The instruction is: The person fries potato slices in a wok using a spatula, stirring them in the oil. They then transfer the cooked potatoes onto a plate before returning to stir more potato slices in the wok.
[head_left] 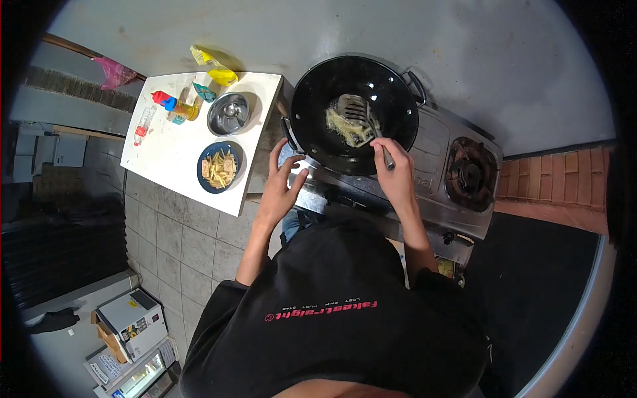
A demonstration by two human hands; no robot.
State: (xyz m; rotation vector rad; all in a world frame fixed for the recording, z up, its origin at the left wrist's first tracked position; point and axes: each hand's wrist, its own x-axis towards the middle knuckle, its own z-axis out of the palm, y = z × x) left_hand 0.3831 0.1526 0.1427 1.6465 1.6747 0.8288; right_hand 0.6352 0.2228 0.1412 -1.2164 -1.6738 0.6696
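Observation:
A black wok (312, 86) sits on the left side of a two-burner gas stove, with pale fries (344, 130) bunched at its bottom. My right hand (396, 169) is closed around the handle of a slotted spatula (356, 109), whose head lies among the fries. My left hand (282, 182) is held beside the wok's near left rim, fingers spread and holding nothing. Its fingertips are close to the wok's left loop handle (287, 131); whether they touch it I cannot tell.
The stove's bare right burner (470, 169) is beside the wok. On the white table (166, 149) at left stand a dark bowl (201, 178) of fries and brownish pieces, a steel bowl (212, 119), sauce bottles (179, 108) and a yellow packet (215, 67). A grey wall (279, 33) rises behind.

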